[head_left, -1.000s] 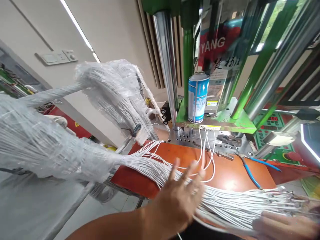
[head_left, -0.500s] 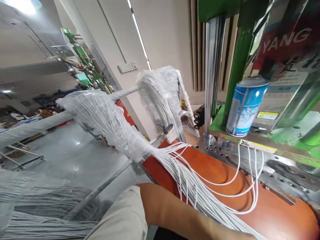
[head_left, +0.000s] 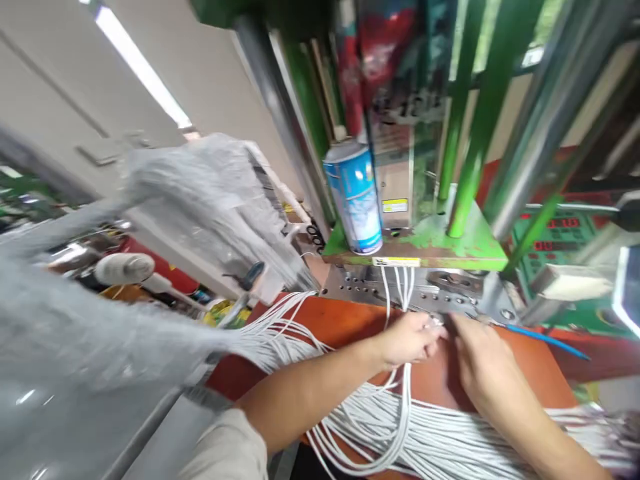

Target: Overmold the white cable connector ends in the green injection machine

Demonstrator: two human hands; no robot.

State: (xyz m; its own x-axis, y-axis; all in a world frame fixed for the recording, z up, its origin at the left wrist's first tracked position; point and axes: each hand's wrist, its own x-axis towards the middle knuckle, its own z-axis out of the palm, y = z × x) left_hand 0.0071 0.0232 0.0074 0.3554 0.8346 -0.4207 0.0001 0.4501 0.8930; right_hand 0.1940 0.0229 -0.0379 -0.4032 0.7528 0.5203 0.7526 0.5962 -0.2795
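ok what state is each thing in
spray can, upright on the green plate
white cables, spread across the orange table
cable bundles, wrapped in clear plastic
control panel, lit red
light strip, glowing
blue handle, its tool mostly hidden
left hand, fingers bunched, hold too blurred to tell
right hand, fingers bent, near the left

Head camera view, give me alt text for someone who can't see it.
A person's left hand and right hand are close together over an orange worktop, beyond a bundle of white cables. Behind them, a blue-and-white can stands on a green machine plate.
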